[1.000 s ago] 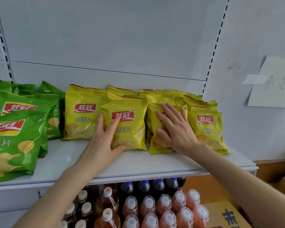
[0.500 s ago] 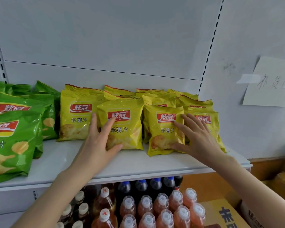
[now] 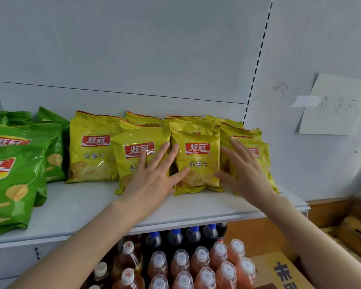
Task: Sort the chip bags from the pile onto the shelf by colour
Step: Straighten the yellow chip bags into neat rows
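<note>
Several yellow chip bags stand in rows on the white shelf, right of a group of green chip bags. My left hand lies flat with straight fingers on a front yellow bag, its thumb touching the neighbouring front yellow bag. My right hand is spread open against the rightmost yellow bag, its thumb at the right edge of the middle front bag. Another yellow bag stands at the left of the yellow group.
Below the shelf stand several capped drink bottles, dark and orange. A cardboard box sits at the lower right, with another box beyond it. A handwritten paper sign is taped to the right wall.
My left hand has slid right across the front bag toward the middle one. My right hand has moved right off the middle bag onto the rightmost bag.
</note>
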Action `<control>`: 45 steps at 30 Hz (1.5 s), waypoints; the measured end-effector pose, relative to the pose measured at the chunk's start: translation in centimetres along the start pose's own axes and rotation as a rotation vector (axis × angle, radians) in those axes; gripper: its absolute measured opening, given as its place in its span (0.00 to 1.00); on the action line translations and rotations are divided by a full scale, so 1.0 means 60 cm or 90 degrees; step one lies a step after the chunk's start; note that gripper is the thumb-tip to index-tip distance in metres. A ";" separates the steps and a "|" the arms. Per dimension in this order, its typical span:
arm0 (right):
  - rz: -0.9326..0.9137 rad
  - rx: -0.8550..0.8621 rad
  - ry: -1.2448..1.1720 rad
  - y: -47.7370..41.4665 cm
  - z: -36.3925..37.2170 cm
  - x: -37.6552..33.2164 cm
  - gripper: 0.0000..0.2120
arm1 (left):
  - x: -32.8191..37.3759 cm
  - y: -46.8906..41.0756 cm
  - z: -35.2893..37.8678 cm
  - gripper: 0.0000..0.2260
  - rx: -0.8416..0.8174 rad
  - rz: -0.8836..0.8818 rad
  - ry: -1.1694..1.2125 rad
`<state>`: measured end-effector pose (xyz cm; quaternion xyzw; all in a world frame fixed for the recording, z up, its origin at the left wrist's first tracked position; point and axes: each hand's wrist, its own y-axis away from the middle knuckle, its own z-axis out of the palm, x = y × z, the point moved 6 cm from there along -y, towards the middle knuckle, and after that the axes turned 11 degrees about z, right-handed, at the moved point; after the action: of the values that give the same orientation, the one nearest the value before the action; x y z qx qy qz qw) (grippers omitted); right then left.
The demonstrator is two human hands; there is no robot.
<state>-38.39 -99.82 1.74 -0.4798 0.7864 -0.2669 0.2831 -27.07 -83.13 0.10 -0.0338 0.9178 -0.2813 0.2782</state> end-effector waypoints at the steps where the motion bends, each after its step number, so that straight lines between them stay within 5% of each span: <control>1: 0.038 0.033 -0.003 -0.002 -0.018 0.019 0.35 | 0.000 0.000 0.000 0.35 0.007 -0.001 0.000; 5: 0.196 -0.063 0.051 -0.007 -0.013 0.091 0.37 | 0.002 0.000 0.002 0.35 0.021 0.000 0.003; 9: 0.119 -0.065 0.081 -0.036 0.026 0.078 0.45 | 0.001 -0.002 0.007 0.34 0.020 -0.002 0.000; 13: 0.038 -0.011 0.113 -0.065 0.041 0.058 0.33 | -0.003 -0.005 0.010 0.33 0.023 -0.006 -0.002; 17: -0.004 0.033 0.106 -0.059 0.046 0.066 0.32 | -0.002 -0.006 0.009 0.33 0.042 -0.012 0.004; 24: 0.033 0.018 -0.022 -0.040 0.040 0.094 0.42 | 0.006 -0.005 0.010 0.36 0.070 0.004 0.012; 45: 0.022 0.079 -0.043 -0.025 0.008 0.090 0.36 | 0.023 -0.006 -0.005 0.27 0.076 0.019 0.051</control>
<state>-39.22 -105.39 1.41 -0.4563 0.7667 -0.2934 0.3434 -28.43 -83.60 -0.15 0.0081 0.9101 -0.3325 0.2470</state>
